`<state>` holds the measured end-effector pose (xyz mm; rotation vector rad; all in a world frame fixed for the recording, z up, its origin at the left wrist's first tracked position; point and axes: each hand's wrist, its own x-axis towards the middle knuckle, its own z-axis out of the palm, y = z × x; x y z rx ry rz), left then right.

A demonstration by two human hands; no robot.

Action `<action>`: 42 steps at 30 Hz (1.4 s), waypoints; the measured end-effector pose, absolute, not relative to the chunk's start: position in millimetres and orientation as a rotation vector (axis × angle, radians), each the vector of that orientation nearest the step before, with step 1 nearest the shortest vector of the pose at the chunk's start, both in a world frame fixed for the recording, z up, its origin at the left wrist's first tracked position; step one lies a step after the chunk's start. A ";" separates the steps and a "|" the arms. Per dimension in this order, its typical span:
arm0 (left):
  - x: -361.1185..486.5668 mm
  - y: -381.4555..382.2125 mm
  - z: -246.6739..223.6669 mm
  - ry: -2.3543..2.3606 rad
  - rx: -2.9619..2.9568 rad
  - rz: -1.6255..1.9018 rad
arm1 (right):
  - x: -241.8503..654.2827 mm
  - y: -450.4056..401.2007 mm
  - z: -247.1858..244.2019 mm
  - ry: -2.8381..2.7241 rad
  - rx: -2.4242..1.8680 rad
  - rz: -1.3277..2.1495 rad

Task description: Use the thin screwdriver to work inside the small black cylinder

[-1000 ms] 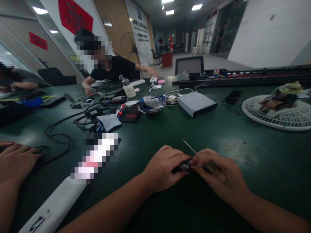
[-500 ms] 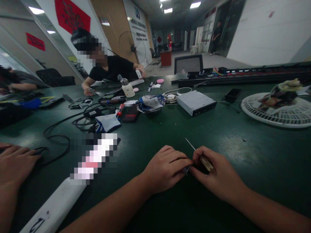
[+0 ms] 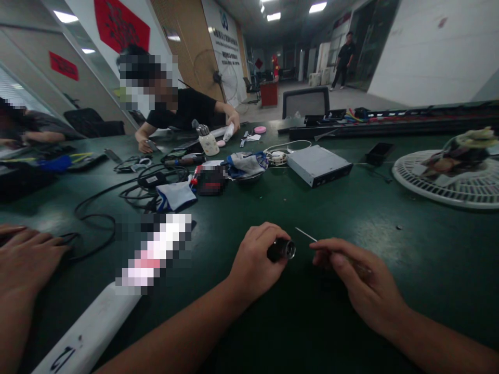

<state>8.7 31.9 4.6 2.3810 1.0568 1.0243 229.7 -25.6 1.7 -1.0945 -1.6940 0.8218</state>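
Hands out over the dark green workbench [image 3: 362,218], and look at this: the left hand [image 3: 253,262] is curled closed around a small dark metal cylinder [image 3: 281,250], its shiny ringed end poking out to the right. The right hand [image 3: 360,283] has its fingers closed on a slim screwdriver [image 3: 306,234], the handle mostly lost in the grip and the thin steel shaft pointing far and left. The shaft's tip sits just beside the cylinder's end, not touching it!

Further left, another person's hand [image 3: 29,248] lies flat on the bench near a loop of black cable [image 3: 95,223], with a long white object [image 3: 88,332] (heavily blurred along its far half) between that hand and the left forearm.

Far side now: a silver metal drive box [image 3: 318,165], a bowl of crumpled cloth [image 3: 246,166], and a round white grille [image 3: 440,189] with a bundle on it, right of the box. Across the bench, a co-worker in a black T-shirt [image 3: 187,110] has one hand on a white item [image 3: 229,132] — and someone [image 3: 343,59] stands well back down the hall.
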 end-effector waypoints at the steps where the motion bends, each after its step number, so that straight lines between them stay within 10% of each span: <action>1: 8.6 32.5 4.6 1.120 2.336 1.032 | 231.3 -26.7 1.4 -1.701 -1.009 0.787; 42: 10.7 32.4 4.5 1.110 2.378 0.747 | 216.9 -19.7 -2.6 -1.949 -1.381 0.633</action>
